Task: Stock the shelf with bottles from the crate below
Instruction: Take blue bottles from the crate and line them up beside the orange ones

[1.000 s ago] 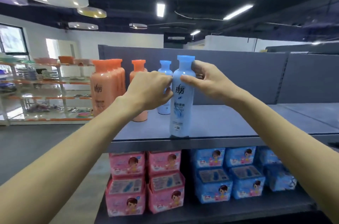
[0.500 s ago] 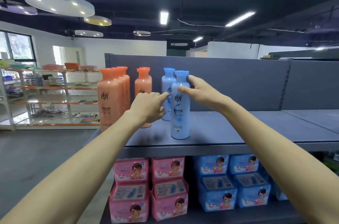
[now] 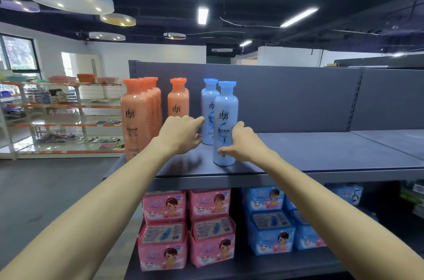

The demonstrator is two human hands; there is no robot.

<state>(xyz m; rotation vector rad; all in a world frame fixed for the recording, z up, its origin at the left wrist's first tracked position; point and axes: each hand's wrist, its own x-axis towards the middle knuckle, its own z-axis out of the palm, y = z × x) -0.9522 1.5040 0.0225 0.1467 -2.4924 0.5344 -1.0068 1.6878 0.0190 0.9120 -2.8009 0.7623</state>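
Right now the front pale-blue plastic bottle with a flat blue cap stands upright near the front lip of the grey metal top shelf, at centre frame, just ahead of a second blue bottle. The right hand sits low against its right side, thumb across the lower label and fingers behind; whether they truly grip or only touch, I cannot tell. The left hand hangs loosely curled and holds nothing, its fingertips near the rear blue bottle. Orange bottles stand in rows at left of centre.

A tall, narrow bottle close to the shelf edge could tip forward if the right hand drags it while pulling away, and a careless left hand might knock the rear bottle into the orange ones.

Compared with half a second ago, both hands have dropped from the neck and shoulder of the bottle to its lower half, and the left has drawn off it. The crate is out of view.
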